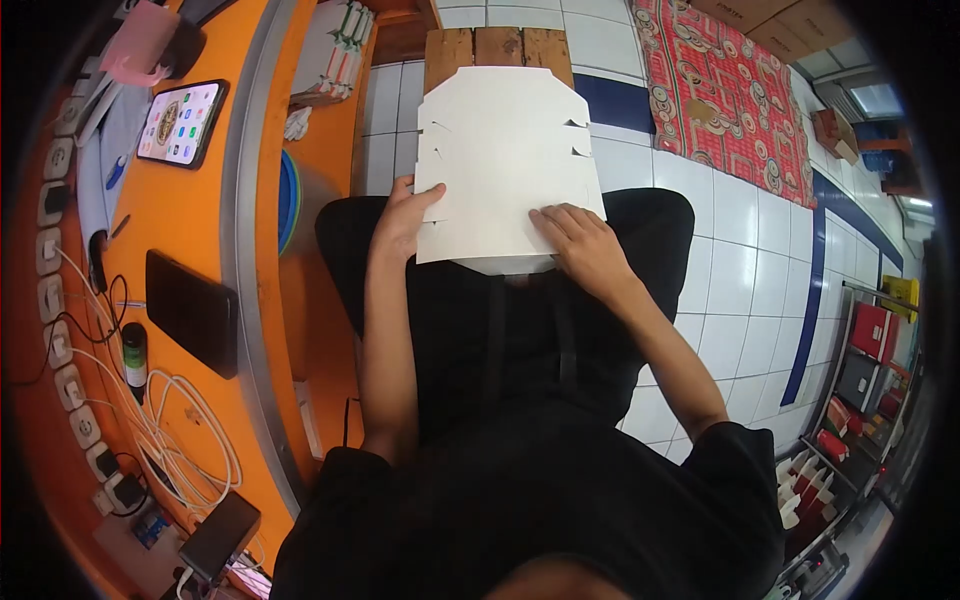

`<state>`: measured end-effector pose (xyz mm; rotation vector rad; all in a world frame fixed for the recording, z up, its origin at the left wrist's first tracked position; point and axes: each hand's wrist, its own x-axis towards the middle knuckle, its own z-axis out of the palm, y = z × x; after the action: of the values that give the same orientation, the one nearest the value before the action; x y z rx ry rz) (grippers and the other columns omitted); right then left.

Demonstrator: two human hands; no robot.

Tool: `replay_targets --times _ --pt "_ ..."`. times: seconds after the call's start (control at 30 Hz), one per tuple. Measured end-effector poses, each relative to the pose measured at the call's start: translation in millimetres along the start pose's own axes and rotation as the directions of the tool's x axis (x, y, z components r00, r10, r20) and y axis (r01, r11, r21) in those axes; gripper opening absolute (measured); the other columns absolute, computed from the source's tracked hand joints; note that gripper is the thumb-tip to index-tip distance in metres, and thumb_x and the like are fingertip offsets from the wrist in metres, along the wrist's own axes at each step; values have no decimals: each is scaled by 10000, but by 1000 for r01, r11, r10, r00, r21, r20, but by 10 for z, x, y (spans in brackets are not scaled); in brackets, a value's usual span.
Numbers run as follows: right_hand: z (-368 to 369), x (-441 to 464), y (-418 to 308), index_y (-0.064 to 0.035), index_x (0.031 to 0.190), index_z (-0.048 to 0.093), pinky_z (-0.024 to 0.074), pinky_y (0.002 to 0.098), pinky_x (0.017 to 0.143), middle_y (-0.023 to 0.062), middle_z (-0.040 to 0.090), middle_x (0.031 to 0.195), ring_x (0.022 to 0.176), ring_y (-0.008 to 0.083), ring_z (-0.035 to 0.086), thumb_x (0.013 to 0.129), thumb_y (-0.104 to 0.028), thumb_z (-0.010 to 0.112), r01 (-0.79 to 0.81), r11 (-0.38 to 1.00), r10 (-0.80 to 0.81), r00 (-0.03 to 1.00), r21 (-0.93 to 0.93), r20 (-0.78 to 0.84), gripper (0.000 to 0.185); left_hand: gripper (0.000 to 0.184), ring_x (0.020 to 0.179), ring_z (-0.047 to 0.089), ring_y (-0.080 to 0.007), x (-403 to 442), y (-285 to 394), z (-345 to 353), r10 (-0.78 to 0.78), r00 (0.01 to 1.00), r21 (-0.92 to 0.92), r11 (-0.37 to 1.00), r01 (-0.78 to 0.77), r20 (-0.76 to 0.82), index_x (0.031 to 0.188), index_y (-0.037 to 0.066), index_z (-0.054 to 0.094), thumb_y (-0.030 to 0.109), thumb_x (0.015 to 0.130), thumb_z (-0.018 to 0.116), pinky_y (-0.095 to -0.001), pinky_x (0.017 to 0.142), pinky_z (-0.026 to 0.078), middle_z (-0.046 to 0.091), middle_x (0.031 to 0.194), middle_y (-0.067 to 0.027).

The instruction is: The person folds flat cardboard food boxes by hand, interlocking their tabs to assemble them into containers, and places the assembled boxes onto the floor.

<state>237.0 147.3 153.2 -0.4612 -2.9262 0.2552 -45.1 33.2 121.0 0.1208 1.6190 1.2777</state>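
Observation:
A white cardboard sheet [505, 160] with cut corners and small slits along both sides lies over my lap, its far end over a wooden slatted surface [500, 45]. My left hand [405, 218] grips the sheet's left edge, with the thumb on top and the fingers mostly beneath. On the lower right part of the sheet rests my right hand [580, 240], its fingers lying on the surface near the edge. Below the sheet's near edge, another pale layer shows between my legs.
To the left, an orange desk [215, 130] holds a lit phone [182, 122], a black device [190, 310], a small bottle [134, 350] and white cables [200, 420]. A red patterned mat [720, 90] lies on the tiled floor; a loaded rack [850, 390] stands at right.

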Motion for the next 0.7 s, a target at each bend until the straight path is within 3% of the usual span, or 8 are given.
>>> replay_targets --times 0.07,0.13,0.17,0.2,0.27,0.4,0.5,0.7 --pt "137 -50 64 -52 1373 621 507 403 1072 90 638 1295 1255 272 595 802 -63 703 19 997 -21 999 73 28 577 714 1158 668 -371 29 -60 24 4 1000 15 1000 -4 0 1490 -40 350 184 953 764 -509 923 588 578 1343 -294" --pt "219 -49 46 -44 1363 624 526 402 1041 96 639 1249 1210 280 613 813 -48 683 9 998 -12 999 61 46 553 754 1207 635 -431 -75 -150 169 268 955 611 780 -138 -126 1503 -1 296 178 937 760 -563 1034 516 568 1365 -288" --pt "244 -49 41 -37 1353 627 545 401 1011 101 641 1203 1165 287 630 825 -32 664 -4 999 1 998 46 65 530 730 1292 580 -401 -151 -307 272 722 686 825 439 -357 -87 1491 61 405 204 892 797 -534 1132 425 598 1368 -225" --pt "248 -40 32 -37 1353 627 545 401 1011 101 641 1203 1165 287 630 825 -32 664 -8 999 5 998 48 66 530 730 1292 580 -401 -324 -259 318 721 688 825 438 -357 -85 1491 61 405 204 892 797 -534 1132 425 598 1368 -225" --pt "247 -28 -12 -28 1355 617 572 393 951 116 628 1151 1098 292 645 846 -27 636 -72 996 64 989 56 137 509 692 1282 576 -359 -695 -24 413 600 656 774 94 -626 458 1416 73 557 204 807 858 -469 1150 409 600 1369 -140" --pt "181 93 -3 -1 1361 599 580 379 928 126 621 1181 1098 270 646 868 -46 622 -100 993 77 942 56 327 496 626 1204 606 -338 -660 -376 558 492 690 791 5 -612 531 1338 121 649 110 746 852 -458 1072 483 632 1253 -90" --pt "451 -4 -71 40 1297 623 569 353 922 127 614 1036 1024 256 645 857 -59 635 -29 996 45 978 -79 204 452 623 1142 620 -332 -471 -546 573 538 678 814 -29 -580 502 1321 131 670 -27 730 785 -449 995 531 641 1138 -98" --pt "687 -145 -143 35 1330 595 516 449 1038 213 614 1352 1251 342 605 900 -144 610 -84 969 66 994 -232 -85 466 358 1132 634 -304 -470 -777 599 696 562 802 -34 -597 447 1182 59 737 -26 840 671 -573 1116 476 659 1153 -109"
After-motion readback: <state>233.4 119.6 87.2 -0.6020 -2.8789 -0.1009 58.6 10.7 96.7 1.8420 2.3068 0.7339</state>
